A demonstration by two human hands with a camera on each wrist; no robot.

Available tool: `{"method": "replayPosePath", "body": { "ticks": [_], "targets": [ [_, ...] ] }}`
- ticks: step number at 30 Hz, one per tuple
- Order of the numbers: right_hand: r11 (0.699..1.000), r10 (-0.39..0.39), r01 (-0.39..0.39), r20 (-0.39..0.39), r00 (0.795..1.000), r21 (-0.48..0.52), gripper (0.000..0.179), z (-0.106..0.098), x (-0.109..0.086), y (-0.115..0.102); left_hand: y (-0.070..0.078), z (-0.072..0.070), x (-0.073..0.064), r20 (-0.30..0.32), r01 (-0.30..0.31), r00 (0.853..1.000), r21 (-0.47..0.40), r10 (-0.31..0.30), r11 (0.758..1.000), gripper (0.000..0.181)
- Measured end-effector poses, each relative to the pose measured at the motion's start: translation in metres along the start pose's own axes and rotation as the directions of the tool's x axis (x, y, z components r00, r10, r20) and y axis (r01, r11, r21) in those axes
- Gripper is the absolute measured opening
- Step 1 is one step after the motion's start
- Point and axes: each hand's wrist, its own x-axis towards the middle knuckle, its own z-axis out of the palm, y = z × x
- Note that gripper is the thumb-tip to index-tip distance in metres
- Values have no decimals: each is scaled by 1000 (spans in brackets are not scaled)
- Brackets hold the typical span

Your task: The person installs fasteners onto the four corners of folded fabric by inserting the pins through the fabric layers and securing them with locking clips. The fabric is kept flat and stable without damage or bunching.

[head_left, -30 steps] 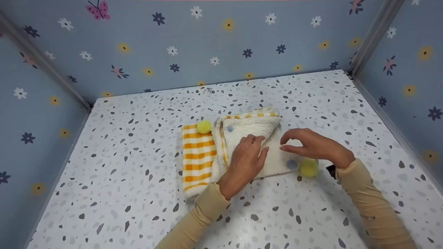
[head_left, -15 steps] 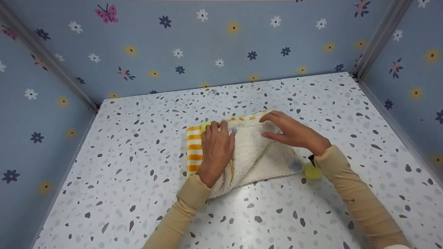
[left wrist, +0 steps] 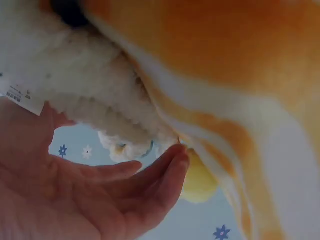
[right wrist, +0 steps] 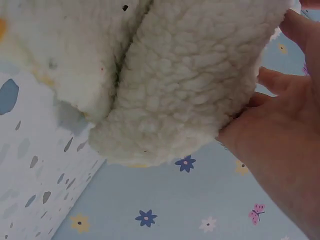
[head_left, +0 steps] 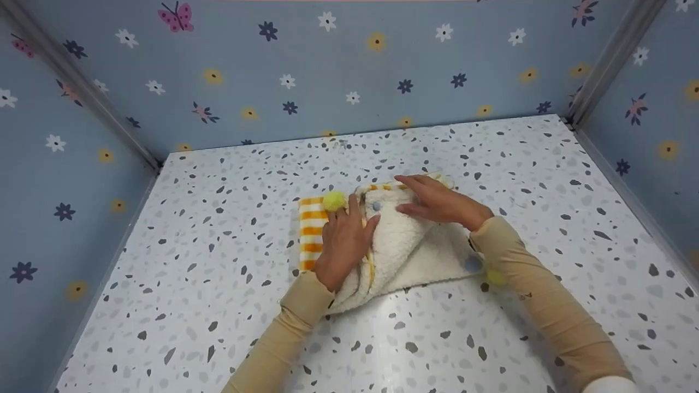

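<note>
A folded cloth with white fleece on one side and yellow-and-white checks on the other lies in the head view. My left hand rests on it where the fleece meets the checks, fingers extended beside a yellow pom-pom. Over the upper right part of the fleece is my right hand, its fingers loosely extended and touching the cloth. The left wrist view shows a printed white label at the fleece. In the right wrist view, some right fingers are hidden behind the fleece.
Under the cloth is a white speckled table. Blue flowered panels stand at the back and both sides. A second yellow pom-pom sits at the cloth's lower right corner, beside a pale blue dot.
My left hand has moved left across the cloth, and my right hand has come left and farther back onto the fleece. The upper fleece layer now spreads lower, covering part of the checks.
</note>
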Motion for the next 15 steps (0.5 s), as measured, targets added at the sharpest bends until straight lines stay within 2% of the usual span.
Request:
{"method": "replayPosePath", "body": {
  "ticks": [3,5,7,11,15],
  "targets": [
    [1000,15,-15,33,999,-7,70,1,2,1,0,-2,-1,98,18,995,-107,-7,994,71],
    [1000,16,-16,38,999,-12,68,0,2,1,0,-4,-2,126,12,992,-180,11,984,70],
    [1000,6,-6,31,1000,-12,64,-1,0,0,1,-5,-4,127,-15,991,-256,49,967,69],
    [999,-50,50,2,999,0,57,-3,-5,-2,5,-8,-9,72,-108,987,-362,143,926,62],
    [997,-72,72,-7,997,-4,56,-8,-13,-3,10,-11,-14,-21,-227,971,-394,238,891,54]
  ]
}}
